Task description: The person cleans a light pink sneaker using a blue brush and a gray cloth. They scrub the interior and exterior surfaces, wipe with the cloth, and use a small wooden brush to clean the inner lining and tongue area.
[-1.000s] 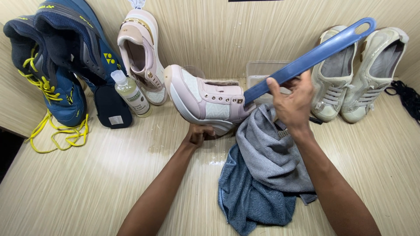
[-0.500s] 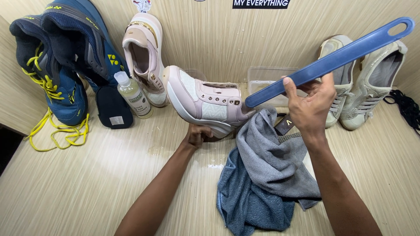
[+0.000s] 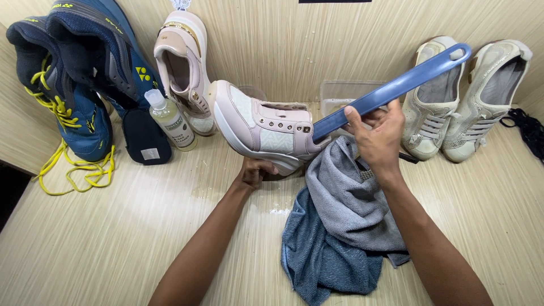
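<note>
My left hand [image 3: 255, 171] grips a pale pink wedge sneaker [image 3: 260, 126] from below, holding it on its side above the table. My right hand [image 3: 377, 136] is closed on a long blue plastic handle [image 3: 396, 86], likely a brush, whose lower end meets the sneaker's toe. The far end of the handle has a hanging hole and points up to the right. A grey cloth [image 3: 348, 198] lies bunched under my right wrist, on top of a blue cloth [image 3: 323, 260].
The matching pink sneaker [image 3: 181, 62] leans on the back wall. Two navy sports shoes [image 3: 73, 73] with yellow laces [image 3: 76, 170] stand at left beside a small bottle [image 3: 169, 122]. Two cream sneakers [image 3: 464, 96] sit at right, a clear tub [image 3: 340, 93] behind, black laces [image 3: 527, 127] far right.
My right hand swung the blue handle out to the right and has brought it back left, its lower end again at the sneaker's toe. The left hand kept its hold on the sneaker.
</note>
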